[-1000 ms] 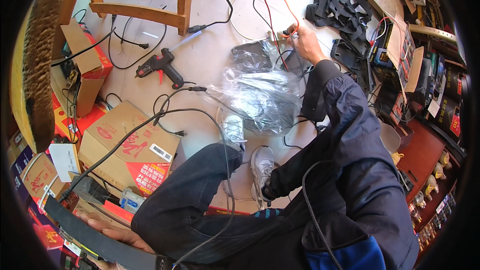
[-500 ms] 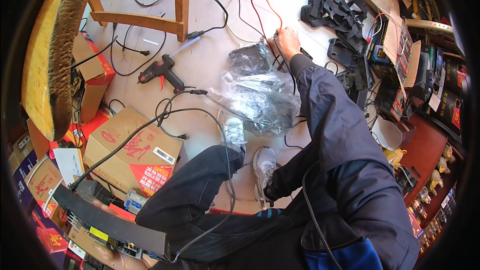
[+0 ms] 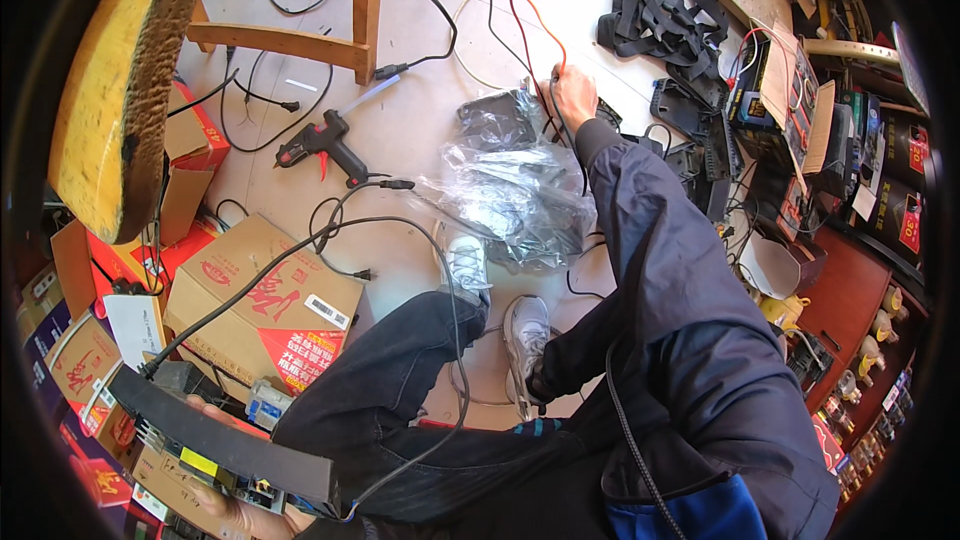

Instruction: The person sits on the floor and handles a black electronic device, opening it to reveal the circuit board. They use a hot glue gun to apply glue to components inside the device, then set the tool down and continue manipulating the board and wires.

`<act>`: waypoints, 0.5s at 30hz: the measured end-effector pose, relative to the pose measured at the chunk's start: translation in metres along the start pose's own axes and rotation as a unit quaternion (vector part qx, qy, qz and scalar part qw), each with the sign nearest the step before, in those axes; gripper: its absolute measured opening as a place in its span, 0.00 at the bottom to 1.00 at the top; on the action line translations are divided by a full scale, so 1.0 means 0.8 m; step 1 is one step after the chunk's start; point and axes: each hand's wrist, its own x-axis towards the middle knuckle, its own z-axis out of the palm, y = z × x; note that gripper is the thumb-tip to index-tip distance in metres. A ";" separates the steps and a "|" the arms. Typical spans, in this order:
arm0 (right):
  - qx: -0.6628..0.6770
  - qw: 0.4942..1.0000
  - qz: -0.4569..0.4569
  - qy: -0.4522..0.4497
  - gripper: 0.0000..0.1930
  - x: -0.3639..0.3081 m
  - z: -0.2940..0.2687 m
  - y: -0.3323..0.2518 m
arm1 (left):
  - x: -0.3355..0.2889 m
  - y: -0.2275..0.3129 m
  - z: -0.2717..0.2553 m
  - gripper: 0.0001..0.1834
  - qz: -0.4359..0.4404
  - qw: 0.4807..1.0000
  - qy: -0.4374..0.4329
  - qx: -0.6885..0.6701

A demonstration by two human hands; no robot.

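Low at the left, my left hand [image 3: 235, 512] is closed on a curved black device [image 3: 225, 440] with an exposed circuit board along its lower side. A black cord [image 3: 455, 340] runs from it in a loop over my leg. My right hand [image 3: 575, 97] reaches out to the floor, fingers closed round a black cable [image 3: 560, 115]; what its end meets is hidden. Red and orange wires [image 3: 548, 25] run down beside those fingers. Just left of this hand lies a clear plastic bag [image 3: 515, 200], with a dark flat piece [image 3: 497, 120] at its far end.
A black glue gun [image 3: 328, 148] lies on the floor left of the bag. Cardboard boxes [image 3: 255, 290] and a wooden stool [image 3: 280, 45] stand at the left. Black straps [image 3: 665, 15] lie beyond my right hand. Shelves with boxes and parts [image 3: 850, 330] line the right side.
My right hand has dipped very slightly toward me, still closed at the cable. The view has shifted a little. My left hand keeps its hold on the device.
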 end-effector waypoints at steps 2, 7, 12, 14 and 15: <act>0.013 1.000 0.006 -0.003 0.09 -0.003 -0.003 -0.003 | -0.001 -0.008 0.000 0.45 0.094 0.994 -0.004 0.054; 0.012 1.000 0.022 -0.001 0.09 -0.004 -0.009 -0.007 | 0.004 -0.017 0.007 0.44 0.096 0.994 -0.002 0.053; 0.000 1.000 0.010 0.008 0.10 -0.004 -0.005 -0.017 | 0.001 -0.022 0.016 0.42 0.057 0.998 -0.001 0.041; -0.052 0.998 0.012 0.016 0.12 -0.005 0.003 -0.023 | -0.006 -0.016 0.023 0.39 -0.026 0.998 -0.001 0.056; -0.028 0.999 0.020 0.021 0.13 -0.005 0.005 -0.025 | -0.001 -0.014 0.024 0.39 -0.057 0.998 0.002 -0.007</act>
